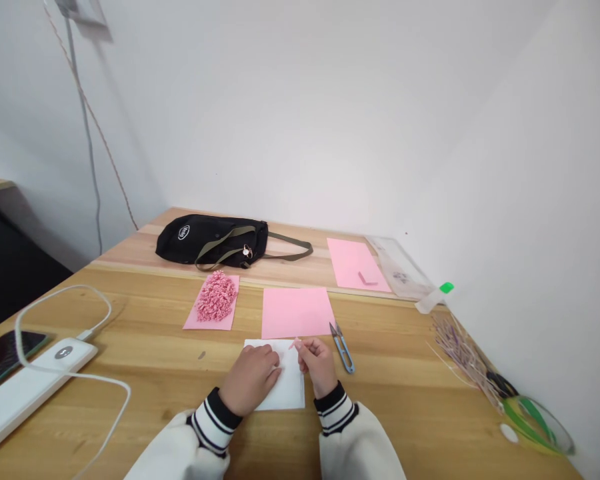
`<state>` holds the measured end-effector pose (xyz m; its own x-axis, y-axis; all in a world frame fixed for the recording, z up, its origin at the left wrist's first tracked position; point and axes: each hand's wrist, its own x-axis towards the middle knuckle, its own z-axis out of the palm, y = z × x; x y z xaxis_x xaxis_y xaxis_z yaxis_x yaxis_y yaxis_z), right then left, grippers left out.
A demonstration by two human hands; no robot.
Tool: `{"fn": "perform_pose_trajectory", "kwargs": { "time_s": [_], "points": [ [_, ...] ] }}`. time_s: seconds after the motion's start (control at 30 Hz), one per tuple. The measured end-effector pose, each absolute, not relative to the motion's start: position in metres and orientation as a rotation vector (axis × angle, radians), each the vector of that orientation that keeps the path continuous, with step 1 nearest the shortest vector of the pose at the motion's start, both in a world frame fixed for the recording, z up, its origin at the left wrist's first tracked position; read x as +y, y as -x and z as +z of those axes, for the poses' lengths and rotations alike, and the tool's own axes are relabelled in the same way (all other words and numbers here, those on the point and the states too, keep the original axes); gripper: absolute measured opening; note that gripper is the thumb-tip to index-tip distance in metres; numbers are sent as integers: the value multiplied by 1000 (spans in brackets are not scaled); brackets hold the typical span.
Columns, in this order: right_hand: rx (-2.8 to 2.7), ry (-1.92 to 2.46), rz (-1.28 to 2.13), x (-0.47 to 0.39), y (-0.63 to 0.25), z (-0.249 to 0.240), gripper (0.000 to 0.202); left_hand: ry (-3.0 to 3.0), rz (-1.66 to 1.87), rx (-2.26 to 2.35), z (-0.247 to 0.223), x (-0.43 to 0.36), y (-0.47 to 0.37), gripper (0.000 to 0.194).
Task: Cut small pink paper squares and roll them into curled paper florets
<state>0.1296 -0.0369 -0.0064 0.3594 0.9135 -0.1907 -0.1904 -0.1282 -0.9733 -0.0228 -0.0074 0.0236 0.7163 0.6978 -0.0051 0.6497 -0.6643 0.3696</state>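
A white sheet or pad of paper (285, 393) lies at the table's near edge, under both hands. My left hand (253, 377) rests on its left side, fingers curled, and whatever might be beneath them is hidden. Over its right side, my right hand (317, 363) pinches a small pink paper strip (295, 343) between thumb and fingertips. Just beyond the pad lies a pink sheet of paper (298, 312). Blue-handled thread snips (344, 350) are beside my right hand, touching or close to that sheet's corner.
A pile of pink curled bits (217, 298) sits on a pink card. Behind it is a black bag (210, 240). A white power strip (35, 387) with a cable and a phone (10, 357) are at left. Another pink sheet (353, 260) and a bundle of thin strands (460, 353) are at right.
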Motion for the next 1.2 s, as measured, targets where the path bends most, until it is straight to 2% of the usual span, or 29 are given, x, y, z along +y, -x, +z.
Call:
{"fn": "perform_pose_trajectory", "kwargs": {
  "time_s": [0.13, 0.33, 0.47, 0.7, 1.0, 1.2],
  "points": [
    [-862, 1319, 1097, -35, -134, 19, 34, -2549, 361, 1034, 54, -5, 28, 16],
    [-1164, 1294, 961, -34, -140, 94, 23, -2580, 868, 1006, 109, 13, 28, 20],
    [-1298, 1284, 890, -37, -142, 131, 17, -2370, 1142, 1001, 124, 20, 22, 20],
    [-1300, 1167, 1083, -35, -145, 144, 20, -2021, 932, 716, 138, 21, 19, 23],
    [-1188, 1140, 1138, -33, -144, 133, 21, -1984, 888, 742, 142, 14, 21, 32],
    [-1159, 1119, 1151, -30, -143, 128, 21, -1935, 865, 712, 139, 14, 17, 22]
  ]
}}
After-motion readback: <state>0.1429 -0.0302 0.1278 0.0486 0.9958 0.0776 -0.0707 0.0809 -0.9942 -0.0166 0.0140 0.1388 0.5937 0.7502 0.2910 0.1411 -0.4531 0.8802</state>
